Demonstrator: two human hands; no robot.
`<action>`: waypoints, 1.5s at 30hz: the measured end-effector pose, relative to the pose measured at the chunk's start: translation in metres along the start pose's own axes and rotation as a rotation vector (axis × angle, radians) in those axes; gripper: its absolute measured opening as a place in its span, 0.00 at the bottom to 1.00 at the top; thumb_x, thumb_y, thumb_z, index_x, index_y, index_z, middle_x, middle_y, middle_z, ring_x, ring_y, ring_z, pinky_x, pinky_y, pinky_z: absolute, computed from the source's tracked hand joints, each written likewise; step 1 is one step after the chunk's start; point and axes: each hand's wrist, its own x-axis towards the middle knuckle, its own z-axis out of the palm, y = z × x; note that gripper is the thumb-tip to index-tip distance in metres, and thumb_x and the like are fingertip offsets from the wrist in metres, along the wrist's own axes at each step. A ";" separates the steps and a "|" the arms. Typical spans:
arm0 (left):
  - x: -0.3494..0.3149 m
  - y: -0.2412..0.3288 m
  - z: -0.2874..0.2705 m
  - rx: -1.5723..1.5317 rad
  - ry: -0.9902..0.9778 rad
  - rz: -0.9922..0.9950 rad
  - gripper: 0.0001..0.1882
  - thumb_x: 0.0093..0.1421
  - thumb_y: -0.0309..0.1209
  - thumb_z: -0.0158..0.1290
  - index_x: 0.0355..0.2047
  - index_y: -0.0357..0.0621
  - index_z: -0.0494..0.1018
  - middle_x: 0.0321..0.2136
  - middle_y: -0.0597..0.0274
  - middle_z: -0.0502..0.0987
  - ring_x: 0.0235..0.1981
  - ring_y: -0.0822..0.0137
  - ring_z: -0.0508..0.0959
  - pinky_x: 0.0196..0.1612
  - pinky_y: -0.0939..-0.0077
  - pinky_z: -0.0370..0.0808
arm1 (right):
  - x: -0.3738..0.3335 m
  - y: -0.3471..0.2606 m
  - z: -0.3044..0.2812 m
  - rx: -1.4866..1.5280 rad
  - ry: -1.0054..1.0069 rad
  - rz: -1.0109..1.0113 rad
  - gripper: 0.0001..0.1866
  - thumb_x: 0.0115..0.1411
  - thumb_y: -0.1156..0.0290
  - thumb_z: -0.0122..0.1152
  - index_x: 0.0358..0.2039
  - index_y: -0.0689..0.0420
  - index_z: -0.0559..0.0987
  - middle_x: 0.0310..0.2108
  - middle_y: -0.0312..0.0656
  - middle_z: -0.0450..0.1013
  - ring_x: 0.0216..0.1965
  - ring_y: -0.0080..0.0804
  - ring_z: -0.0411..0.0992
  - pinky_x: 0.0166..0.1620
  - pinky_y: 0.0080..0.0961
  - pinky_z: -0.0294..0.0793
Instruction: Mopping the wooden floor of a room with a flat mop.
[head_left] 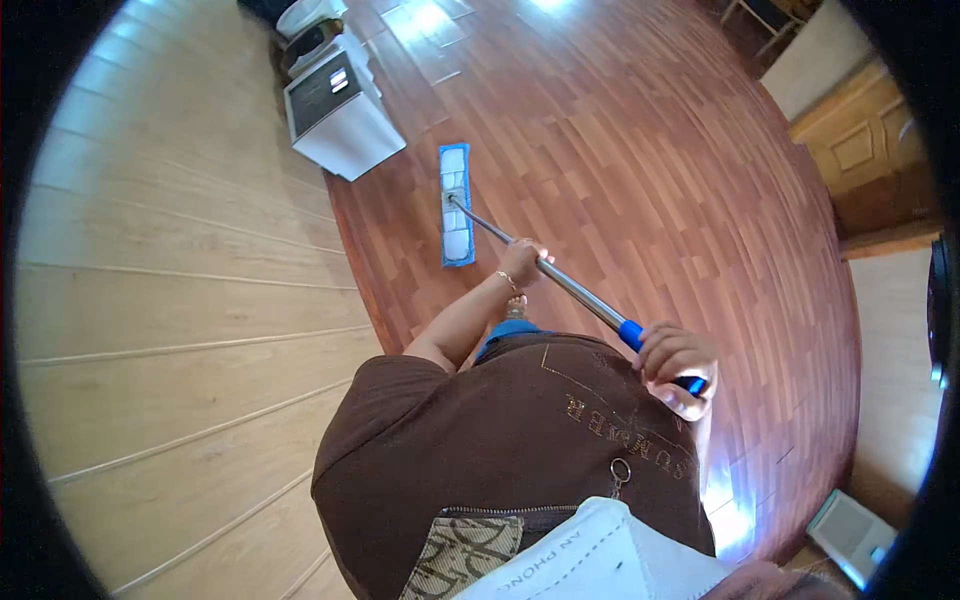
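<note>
A flat mop [455, 222] with a blue-edged pad lies on the wood-patterned floor ahead and left of me. Its metal pole slants from the mop head toward my right side and ends in a blue grip. My left hand [522, 264] is wrapped round the middle of the pole, with a bracelet at the wrist. Higher on the pole, my right hand [680, 368] closes round the blue grip close to my body. The blue end of the grip shows below the fingers.
A white appliance with a dark top [350, 112] stands by the panelled wall [200, 340] on the left, near the mop head. On the right are a wooden door [870, 150] and, lower down, a pale box-shaped object [852, 535]. Light reflects off the reddish floor [640, 200].
</note>
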 end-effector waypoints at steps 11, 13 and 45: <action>-0.056 -0.091 -0.088 0.202 0.107 -0.190 0.13 0.51 0.39 0.56 0.14 0.48 0.73 0.19 0.54 0.76 0.27 0.51 0.77 0.35 0.55 0.72 | 0.098 0.064 0.050 0.127 -0.250 -0.014 0.09 0.47 0.67 0.61 0.16 0.56 0.72 0.21 0.40 0.74 0.29 0.39 0.75 0.45 0.39 0.68; -0.067 -0.101 -0.099 0.195 0.121 -0.191 0.14 0.52 0.39 0.56 0.15 0.47 0.73 0.19 0.55 0.76 0.27 0.51 0.77 0.35 0.56 0.72 | 0.110 0.068 0.058 0.148 -0.275 -0.025 0.06 0.46 0.73 0.61 0.17 0.57 0.73 0.21 0.41 0.74 0.31 0.40 0.76 0.45 0.40 0.68; -0.218 0.099 -0.047 0.063 0.537 -0.511 0.18 0.55 0.38 0.56 0.13 0.43 0.68 0.16 0.48 0.71 0.23 0.44 0.72 0.29 0.54 0.66 | 0.116 -0.019 0.043 0.359 -0.684 -0.204 0.12 0.45 0.62 0.59 0.14 0.55 0.74 0.17 0.42 0.75 0.24 0.39 0.79 0.37 0.34 0.79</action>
